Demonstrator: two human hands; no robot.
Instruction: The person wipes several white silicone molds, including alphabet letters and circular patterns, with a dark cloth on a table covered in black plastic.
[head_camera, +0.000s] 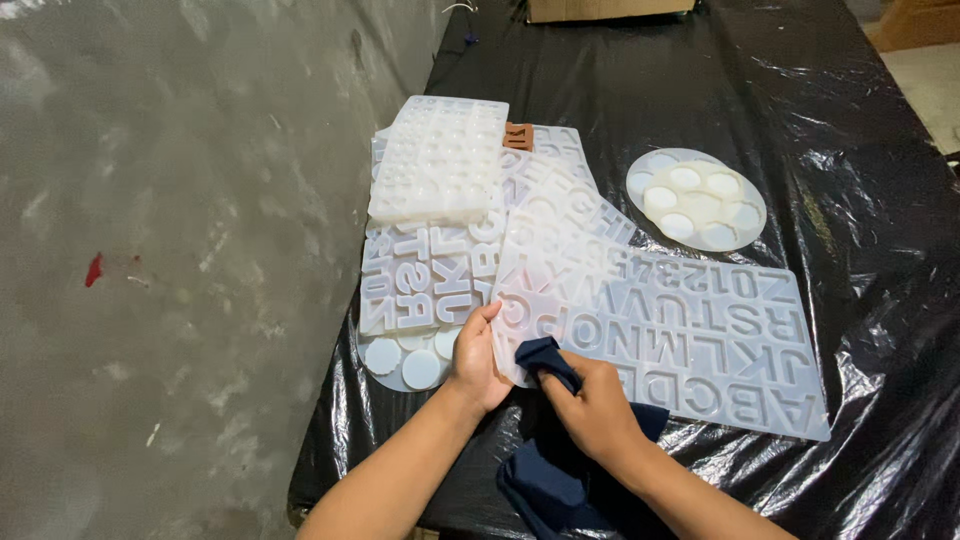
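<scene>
on the black sheet (700, 80), left hand (475, 355) steadies letter mould (690, 330), right hand (600, 405) presses cloth (550, 470).

We see bare black plastic sheet (760, 90) at the far end and right side, so hands could pass there. The round mold (697, 198) and stacked letter molds (450, 260) block the middle and left.

Table w/ black plastic sheet (700, 90); white silicone moulds (690, 330), round mould (696, 198), navy cloth (550, 480), cardboard box (610, 8)
</scene>
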